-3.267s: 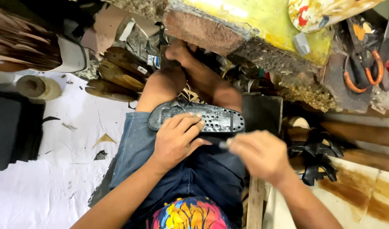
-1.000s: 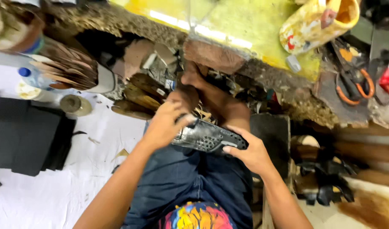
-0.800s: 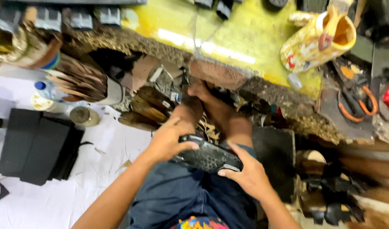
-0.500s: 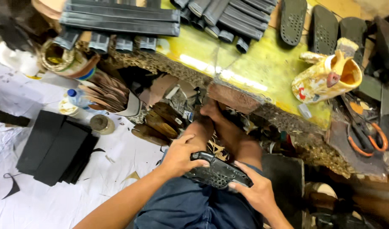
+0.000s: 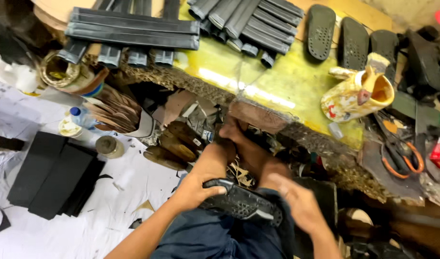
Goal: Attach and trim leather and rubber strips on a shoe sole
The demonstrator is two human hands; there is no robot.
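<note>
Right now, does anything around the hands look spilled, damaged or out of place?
Nothing looks spilled. The left hand grips the black sole on the lap; the right hand is blurred beside it. The yellow worktable has a ragged, crumbling front edge, and scraps litter the white floor sheet.

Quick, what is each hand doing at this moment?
Left hand: closed on one end of the black sole, thumb on top.
Right hand: blurred, beside the sole's other end; grip cannot be told.
</note>
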